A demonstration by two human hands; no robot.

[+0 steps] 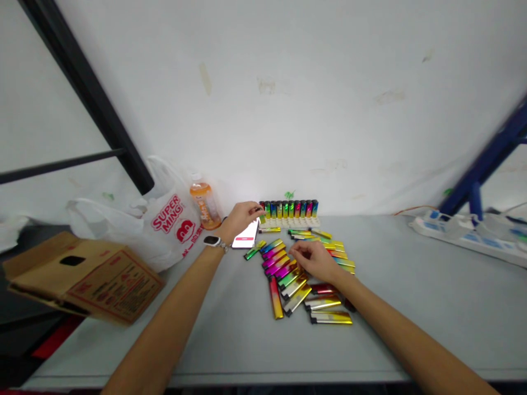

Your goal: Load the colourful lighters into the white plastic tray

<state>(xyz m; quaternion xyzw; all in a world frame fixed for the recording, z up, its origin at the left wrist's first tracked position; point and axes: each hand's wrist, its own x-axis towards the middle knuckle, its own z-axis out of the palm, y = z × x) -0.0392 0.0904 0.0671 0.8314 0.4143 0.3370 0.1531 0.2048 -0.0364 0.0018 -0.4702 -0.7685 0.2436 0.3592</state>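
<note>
My left hand (pixel 242 218), with a watch (pixel 212 240) on its wrist, reaches to the left end of a pale rack (pixel 288 223). Its fingers pinch a lighter (pixel 262 217) there; whether the lighter sits in the rack I cannot tell. A row of shiny multicoloured lighters (pixel 291 209) stands upright in the rack, black tops up. My right hand (pixel 317 260) hovers over many loose lighters (pixel 275 263) lying on the table, its fingers drawn together. What is between those fingertips, if anything, cannot be made out.
A phone (pixel 242 240) with a lit screen lies under my left hand. To the left are an orange drink bottle (pixel 205 203), a white plastic bag (pixel 164 230) and an open cardboard box (pixel 115 285). A power strip (pixel 469 236) lies at the right, by a blue post (pixel 486 159).
</note>
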